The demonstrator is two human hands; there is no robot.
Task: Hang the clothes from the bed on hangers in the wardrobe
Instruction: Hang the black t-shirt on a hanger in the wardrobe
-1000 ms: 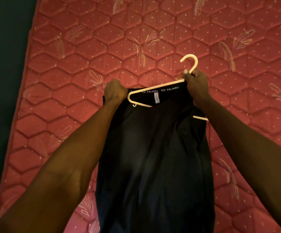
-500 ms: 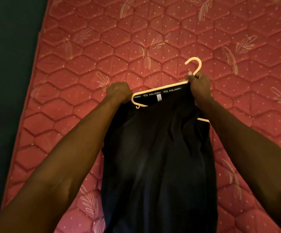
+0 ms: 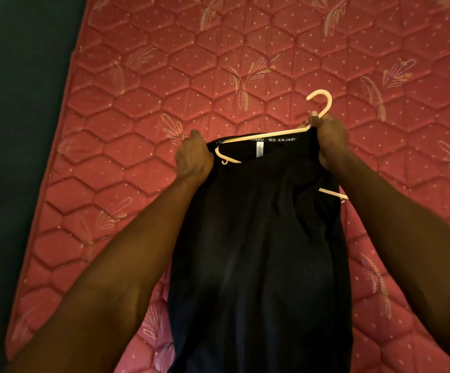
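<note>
While held above the mattress [image 3: 137,125], garment [image 3: 258,251] now further onto hanger [image 3: 269,134] than a second ago. Left hand [image 3: 194,157] clamped on waistband's left edge, right hand [image 3: 328,133] pinching hanger neck and cloth. Nearly ready for the wardrobe.

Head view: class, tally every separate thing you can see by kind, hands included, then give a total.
Hands: 2, left hand and right hand
Hangers: 1, cream hanger
Garments: 1, black garment
Mattresses: 1, red quilted mattress
Total: 5
</note>
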